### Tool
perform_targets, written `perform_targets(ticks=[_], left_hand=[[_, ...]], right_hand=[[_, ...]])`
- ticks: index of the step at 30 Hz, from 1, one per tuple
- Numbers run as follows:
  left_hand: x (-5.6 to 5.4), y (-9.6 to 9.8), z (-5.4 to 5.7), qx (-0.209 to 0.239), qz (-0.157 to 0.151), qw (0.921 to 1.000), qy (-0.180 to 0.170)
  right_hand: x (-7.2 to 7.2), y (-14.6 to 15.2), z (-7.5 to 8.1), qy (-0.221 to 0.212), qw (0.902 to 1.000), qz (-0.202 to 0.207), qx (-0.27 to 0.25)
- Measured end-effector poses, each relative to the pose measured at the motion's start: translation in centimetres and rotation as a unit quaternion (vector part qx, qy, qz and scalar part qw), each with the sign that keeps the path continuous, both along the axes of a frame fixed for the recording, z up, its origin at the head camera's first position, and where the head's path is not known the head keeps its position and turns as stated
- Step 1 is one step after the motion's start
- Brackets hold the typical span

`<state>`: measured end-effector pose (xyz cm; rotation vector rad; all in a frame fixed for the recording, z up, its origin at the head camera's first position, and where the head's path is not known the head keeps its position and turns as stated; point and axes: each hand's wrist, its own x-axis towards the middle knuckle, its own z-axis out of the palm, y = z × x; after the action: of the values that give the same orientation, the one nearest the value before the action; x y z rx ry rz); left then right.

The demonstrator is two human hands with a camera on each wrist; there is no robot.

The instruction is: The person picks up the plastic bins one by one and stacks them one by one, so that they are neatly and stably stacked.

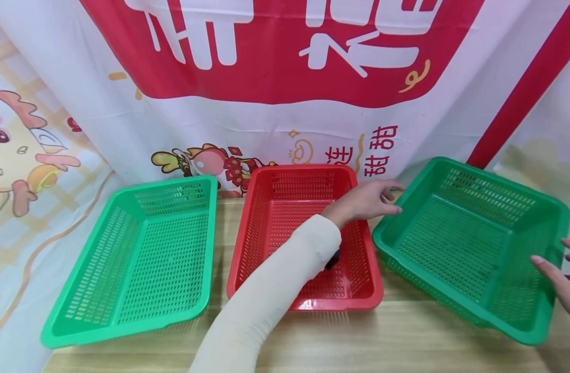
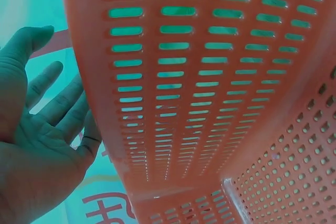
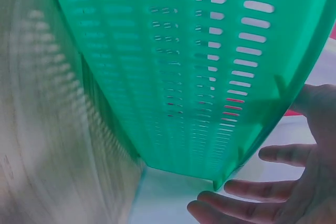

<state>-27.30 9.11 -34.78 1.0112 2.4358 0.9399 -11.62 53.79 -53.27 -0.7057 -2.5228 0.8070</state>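
A green plastic basket (image 1: 457,243) sits at the right, turned at an angle. My left hand (image 1: 366,201) reaches over the red basket (image 1: 305,304), its fingertips near the green basket's left rim. In the left wrist view that hand (image 2: 39,129) has loosely spread fingers beside the red basket's slotted wall (image 2: 173,87). At the opposite rim, my right hand (image 1: 565,290) has its thumb and fingers spread. Seen in the right wrist view, the right hand (image 3: 294,182) has extended fingers below the slotted green wall (image 3: 157,77), with the thumb's end hidden behind the rim.
Another green basket (image 1: 168,259) stands at the left. A small black object (image 1: 332,260) lies in the red basket, partly covered by my sleeve (image 1: 285,274). All three baskets stand on a wooden table (image 1: 359,342), with a printed curtain (image 1: 266,119) behind.
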Motion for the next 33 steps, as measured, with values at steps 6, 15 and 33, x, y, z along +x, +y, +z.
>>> perform_targets(ticks=[6,15,33], left_hand=[[-0.2,0.9,-0.2,-0.033,0.015,0.9993,-0.010],[-0.3,1.8,-0.7,-0.039,0.034,0.9981,-0.033],[-0.2,2.5,-0.3,-0.021,0.065,0.9944,-0.080]], right_hand=[[0.3,-0.4,0.1,0.044,0.9980,0.045,0.007],[0.9,-1.5,0.8,0.060,0.9946,0.085,0.005],[1.3,0.1,-0.4,0.044,0.9936,0.072,-0.074]])
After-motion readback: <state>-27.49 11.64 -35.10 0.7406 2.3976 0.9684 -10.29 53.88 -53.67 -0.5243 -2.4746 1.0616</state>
